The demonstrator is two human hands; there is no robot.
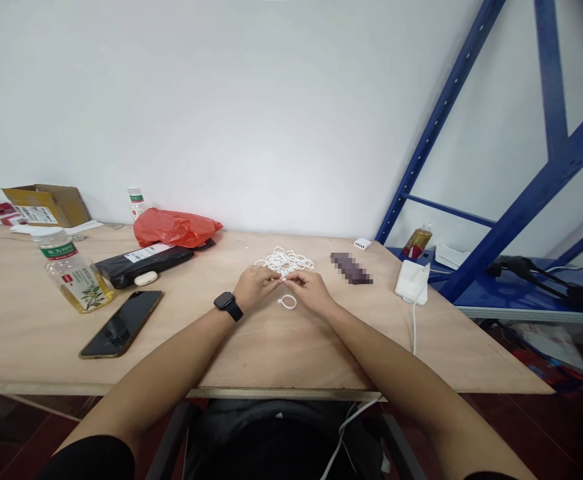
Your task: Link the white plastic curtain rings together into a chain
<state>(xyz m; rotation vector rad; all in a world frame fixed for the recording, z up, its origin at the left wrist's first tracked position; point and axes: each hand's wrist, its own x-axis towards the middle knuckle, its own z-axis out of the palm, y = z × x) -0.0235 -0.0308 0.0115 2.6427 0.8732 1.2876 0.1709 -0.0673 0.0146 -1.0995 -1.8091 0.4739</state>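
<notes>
A pile of white plastic rings (291,259) lies on the wooden table (271,353), some with a small knob or eyelet. My left hand (255,287), with a black watch on the wrist, and my right hand (310,288) meet at the pile's near edge. Both sets of fingertips pinch a small white piece between them; it looks like one of the rings, though the fingers cover most of it. One separate white ring (287,302) lies flat on the table just below my hands.
To the left are a phone (121,325), a drink bottle (74,273), a white case (146,279), a black package (141,265) and a red bag (174,227). On the right lie a blurred dark item (351,268), a white charger (412,281) with cable and a blue rack (501,213).
</notes>
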